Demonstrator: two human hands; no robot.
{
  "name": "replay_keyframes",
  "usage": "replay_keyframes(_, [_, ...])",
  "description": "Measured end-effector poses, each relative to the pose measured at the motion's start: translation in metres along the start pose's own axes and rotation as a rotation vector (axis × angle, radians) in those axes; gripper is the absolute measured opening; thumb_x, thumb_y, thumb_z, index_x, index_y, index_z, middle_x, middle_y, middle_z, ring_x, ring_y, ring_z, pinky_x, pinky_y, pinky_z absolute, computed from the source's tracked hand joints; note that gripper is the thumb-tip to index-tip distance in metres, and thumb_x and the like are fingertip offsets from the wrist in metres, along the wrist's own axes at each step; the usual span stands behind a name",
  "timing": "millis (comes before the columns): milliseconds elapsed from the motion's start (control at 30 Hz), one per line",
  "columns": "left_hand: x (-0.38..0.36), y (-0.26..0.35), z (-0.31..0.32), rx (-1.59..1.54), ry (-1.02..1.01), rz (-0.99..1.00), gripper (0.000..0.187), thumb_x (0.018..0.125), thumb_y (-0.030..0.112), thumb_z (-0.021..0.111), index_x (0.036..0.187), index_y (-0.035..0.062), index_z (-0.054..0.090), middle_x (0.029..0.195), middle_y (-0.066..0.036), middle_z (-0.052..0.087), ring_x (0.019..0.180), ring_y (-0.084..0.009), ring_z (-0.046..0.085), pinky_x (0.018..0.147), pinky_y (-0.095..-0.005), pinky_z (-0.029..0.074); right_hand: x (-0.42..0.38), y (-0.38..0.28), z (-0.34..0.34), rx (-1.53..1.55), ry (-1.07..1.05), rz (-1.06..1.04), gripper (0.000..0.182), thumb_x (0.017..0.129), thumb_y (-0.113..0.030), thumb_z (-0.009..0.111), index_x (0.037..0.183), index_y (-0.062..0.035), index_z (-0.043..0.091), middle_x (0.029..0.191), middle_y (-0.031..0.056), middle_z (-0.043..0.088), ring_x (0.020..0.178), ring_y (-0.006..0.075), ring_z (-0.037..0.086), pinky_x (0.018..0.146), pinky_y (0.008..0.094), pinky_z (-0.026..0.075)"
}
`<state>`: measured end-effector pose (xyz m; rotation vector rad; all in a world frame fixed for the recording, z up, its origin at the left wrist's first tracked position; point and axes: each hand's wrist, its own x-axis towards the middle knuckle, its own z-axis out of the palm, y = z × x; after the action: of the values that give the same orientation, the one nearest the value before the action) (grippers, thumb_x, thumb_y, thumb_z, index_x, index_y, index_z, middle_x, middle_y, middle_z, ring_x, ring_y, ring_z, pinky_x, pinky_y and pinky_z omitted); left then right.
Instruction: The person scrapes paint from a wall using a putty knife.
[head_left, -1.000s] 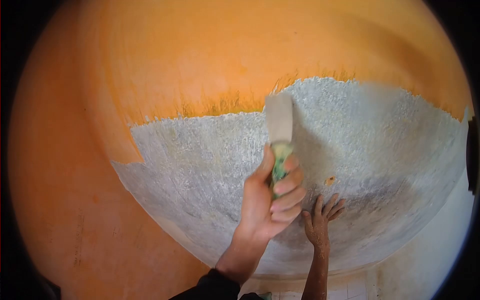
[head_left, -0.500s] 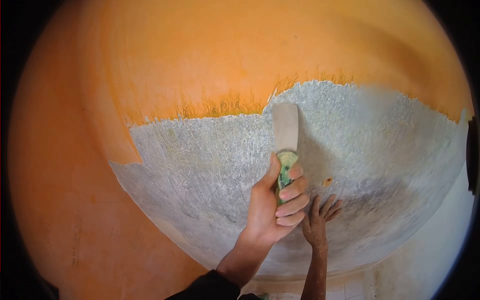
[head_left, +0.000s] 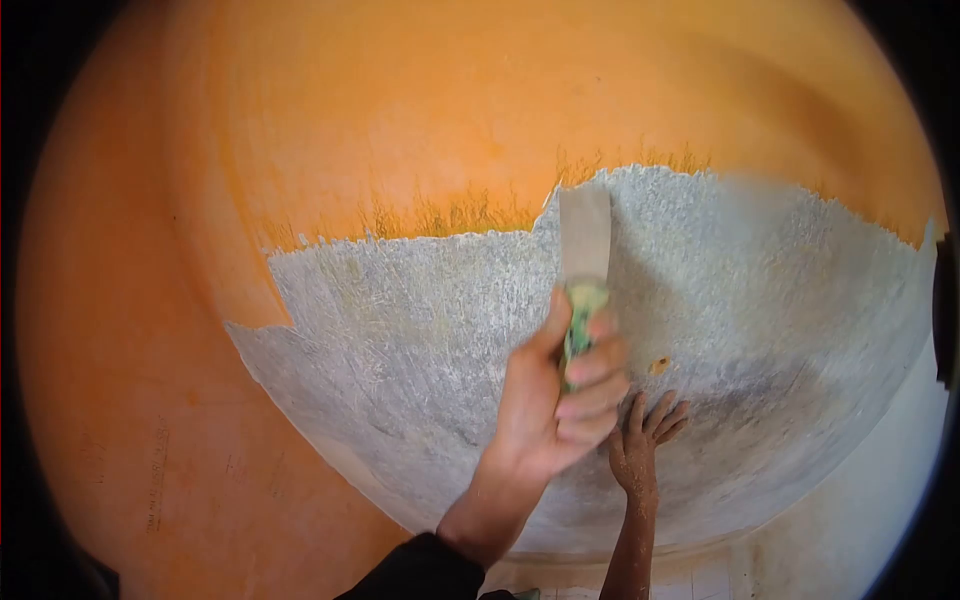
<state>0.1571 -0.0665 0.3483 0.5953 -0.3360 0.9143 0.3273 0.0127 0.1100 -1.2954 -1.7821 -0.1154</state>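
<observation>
My left hand (head_left: 545, 410) is closed around the green patterned handle of a paint scraper (head_left: 586, 235), its thumb along the handle's left side. The flat metal blade points upward and reaches the ragged edge where orange paint (head_left: 400, 110) gives way to bare grey plaster (head_left: 430, 310). The hand and handle are blurred by motion. Lower and to the right, my right hand (head_left: 640, 455) rests on the grey plaster with its fingers spread and nothing in it. Pale dust speckles that forearm.
A small hole (head_left: 659, 366) with an orange rim marks the plaster just above my right hand. An orange side wall (head_left: 150, 400) with faint writing runs along the left. A dark object (head_left: 945, 310) stands at the far right edge. Light tiles (head_left: 680, 583) show at the bottom.
My left hand and the scraper have moved up and slightly right, bringing the blade to the paint edge. My right hand stays spread on the plaster. The view has shifted a little.
</observation>
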Motion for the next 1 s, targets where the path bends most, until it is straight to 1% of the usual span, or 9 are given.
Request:
replay_keyframes(67, [-0.007, 0.001, -0.011, -0.023, 0.019, -0.038, 0.046, 0.104, 0.051, 0.030, 0.095, 0.0107, 0.049, 0.067, 0.002, 0.041, 0.044, -0.0063, 0.033, 0.035, -0.0202, 0.026, 0.000, -0.001, -0.002, 0.011, -0.028, 0.015, 0.070, 0.098, -0.046, 0.050, 0.154, -0.0141, 0.023, 0.159, 0.0250, -0.014, 0.140, 0.0511, -0.025, 0.105, 0.0676, -0.019])
replay_keyframes(167, [0.004, 0.003, 0.015, -0.008, -0.010, -0.041, 0.045, 0.104, 0.051, 0.030, 0.095, 0.0109, 0.049, 0.068, 0.002, 0.042, 0.044, -0.0067, 0.033, 0.035, -0.0208, 0.026, -0.001, 0.003, 0.002, -0.038, 0.032, -0.045, 0.071, 0.097, -0.045, 0.052, 0.154, -0.0127, 0.024, 0.159, 0.0256, -0.013, 0.140, 0.0513, -0.025, 0.105, 0.0679, -0.019])
replay_keyframes(267, [-0.006, 0.004, -0.005, 0.004, 0.035, -0.007, 0.045, 0.104, 0.051, 0.030, 0.095, 0.0108, 0.049, 0.069, 0.002, 0.043, 0.044, -0.0067, 0.034, 0.035, -0.0207, 0.026, -0.001, 0.001, 0.003, -0.041, 0.037, -0.025, 0.071, 0.097, -0.043, 0.053, 0.154, -0.0124, 0.024, 0.159, 0.0264, -0.013, 0.141, 0.0516, -0.024, 0.105, 0.0685, -0.018])
replay_keyframes(400, [0.008, 0.015, 0.017, 0.133, 0.115, -0.028, 0.045, 0.103, 0.052, 0.031, 0.090, 0.0139, 0.050, 0.065, 0.006, 0.041, 0.042, -0.0044, 0.029, 0.032, -0.0179, 0.020, -0.001, 0.000, -0.001, -0.004, 0.000, -0.012, 0.070, 0.098, -0.043, 0.052, 0.154, -0.0133, 0.023, 0.159, 0.0265, -0.013, 0.141, 0.0515, -0.024, 0.105, 0.0688, -0.018])
replay_keyframes(500, [0.019, 0.012, 0.023, 0.142, 0.081, 0.017, 0.045, 0.103, 0.052, 0.031, 0.091, 0.0136, 0.051, 0.065, 0.006, 0.041, 0.042, -0.0043, 0.030, 0.031, -0.0182, 0.020, -0.002, -0.001, 0.000, -0.020, 0.019, -0.025, 0.070, 0.098, -0.043, 0.051, 0.154, -0.0137, 0.021, 0.159, 0.0264, -0.013, 0.141, 0.0511, -0.025, 0.105, 0.0686, -0.018])
replay_keyframes(533, [0.007, 0.008, 0.011, 0.013, -0.002, -0.038, 0.044, 0.105, 0.049, 0.030, 0.097, 0.0102, 0.048, 0.070, 0.002, 0.044, 0.045, -0.0067, 0.035, 0.034, -0.0203, 0.025, -0.002, -0.002, 0.000, -0.021, 0.011, -0.016, 0.070, 0.098, -0.043, 0.051, 0.155, -0.0139, 0.021, 0.159, 0.0264, -0.014, 0.141, 0.0510, -0.025, 0.105, 0.0685, -0.019])
replay_keyframes(667, [0.005, 0.009, 0.005, 0.065, 0.050, -0.034, 0.044, 0.104, 0.050, 0.031, 0.097, 0.0101, 0.049, 0.069, 0.002, 0.042, 0.043, -0.0067, 0.033, 0.033, -0.0199, 0.024, -0.001, 0.002, -0.003, 0.000, -0.021, -0.017, 0.071, 0.098, -0.044, 0.051, 0.155, -0.0155, 0.020, 0.159, 0.0262, -0.014, 0.140, 0.0508, -0.025, 0.105, 0.0680, -0.019])
replay_keyframes(867, [-0.003, -0.002, 0.003, -0.032, 0.051, -0.028, 0.044, 0.105, 0.049, 0.031, 0.098, 0.0092, 0.049, 0.070, 0.002, 0.042, 0.043, -0.0073, 0.034, 0.033, -0.0211, 0.026, 0.000, -0.001, -0.003, -0.002, -0.032, 0.020, 0.071, 0.098, -0.045, 0.051, 0.155, -0.0175, 0.020, 0.159, 0.0259, -0.014, 0.141, 0.0505, -0.025, 0.105, 0.0672, -0.019])
replay_keyframes(1000, [0.007, 0.005, 0.015, -0.027, -0.014, -0.048, 0.044, 0.105, 0.048, 0.030, 0.098, 0.0085, 0.048, 0.070, 0.001, 0.042, 0.044, -0.0078, 0.034, 0.033, -0.0214, 0.025, 0.002, 0.000, -0.003, -0.010, -0.034, 0.000, 0.070, 0.098, -0.044, 0.051, 0.155, -0.0173, 0.021, 0.159, 0.0263, -0.014, 0.141, 0.0508, -0.025, 0.105, 0.0672, -0.019])
